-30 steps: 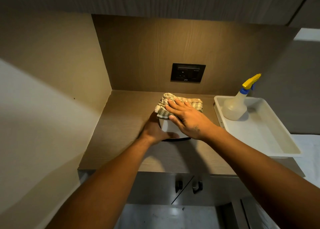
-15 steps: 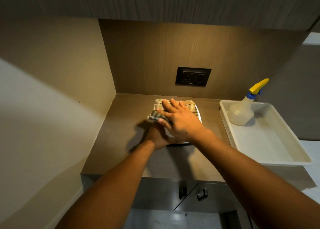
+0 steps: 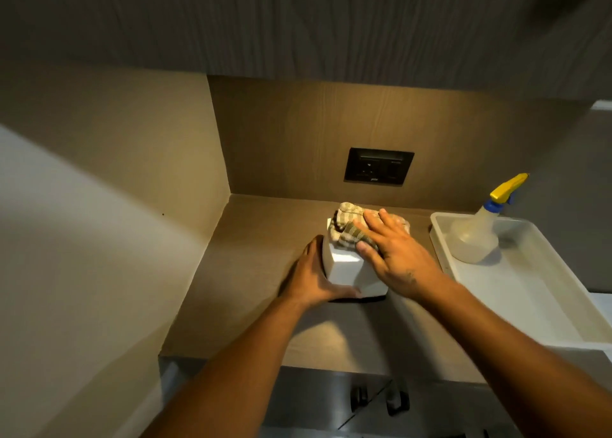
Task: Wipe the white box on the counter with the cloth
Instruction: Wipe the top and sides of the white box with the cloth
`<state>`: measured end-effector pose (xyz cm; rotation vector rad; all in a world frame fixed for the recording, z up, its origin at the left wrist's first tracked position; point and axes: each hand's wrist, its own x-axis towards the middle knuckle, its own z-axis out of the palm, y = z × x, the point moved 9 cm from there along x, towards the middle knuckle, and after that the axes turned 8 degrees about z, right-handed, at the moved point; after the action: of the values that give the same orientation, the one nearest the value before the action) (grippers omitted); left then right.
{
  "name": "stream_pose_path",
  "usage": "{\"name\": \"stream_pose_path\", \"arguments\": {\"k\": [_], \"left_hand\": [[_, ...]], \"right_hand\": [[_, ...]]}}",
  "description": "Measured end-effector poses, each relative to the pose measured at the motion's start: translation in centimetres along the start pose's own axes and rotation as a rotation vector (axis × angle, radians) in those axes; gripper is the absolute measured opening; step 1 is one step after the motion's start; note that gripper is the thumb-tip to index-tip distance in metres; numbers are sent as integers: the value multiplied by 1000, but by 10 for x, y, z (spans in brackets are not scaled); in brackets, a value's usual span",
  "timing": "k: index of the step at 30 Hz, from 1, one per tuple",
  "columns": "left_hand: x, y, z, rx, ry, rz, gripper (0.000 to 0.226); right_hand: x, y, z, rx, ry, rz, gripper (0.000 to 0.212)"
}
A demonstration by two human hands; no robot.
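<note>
The white box (image 3: pixel 344 267) stands on the brown counter (image 3: pixel 251 258) below the wall socket. A checked green-and-beige cloth (image 3: pixel 347 227) lies bunched on the box's top. My right hand (image 3: pixel 394 252) lies flat on the cloth, fingers spread, pressing it onto the top. My left hand (image 3: pixel 311 277) wraps the box's left side and near lower corner and holds it steady. The box's right side is hidden under my right hand.
A white tray (image 3: pixel 543 301) sits at the counter's right and holds a spray bottle (image 3: pixel 477 235) with a yellow trigger. A black socket (image 3: pixel 379 170) is on the back wall. A wall closes the left side, a cabinet hangs overhead, and cabinet handles (image 3: pixel 377 398) lie below the edge.
My right hand has slid the cloth toward the far end of the box top, baring the near white face. The cloth is more bunched. My left hand keeps its hold.
</note>
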<state>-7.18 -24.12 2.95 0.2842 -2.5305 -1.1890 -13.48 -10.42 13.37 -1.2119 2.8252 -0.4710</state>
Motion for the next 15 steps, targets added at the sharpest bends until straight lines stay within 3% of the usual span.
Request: {"name": "stream_pose_path", "arguments": {"k": [4, 9, 13, 15], "left_hand": [[4, 14, 3, 57, -5, 93, 104], [2, 10, 12, 171, -88, 143, 82], [6, 16, 3, 123, 7, 117, 121], [3, 9, 1, 62, 32, 52, 126]], "right_hand": [[-7, -42, 5, -147, 69, -94, 58], [10, -78, 19, -219, 23, -130, 56], [30, -55, 12, -116, 0, -57, 55], [37, -37, 8, -48, 0, 14, 57]]}}
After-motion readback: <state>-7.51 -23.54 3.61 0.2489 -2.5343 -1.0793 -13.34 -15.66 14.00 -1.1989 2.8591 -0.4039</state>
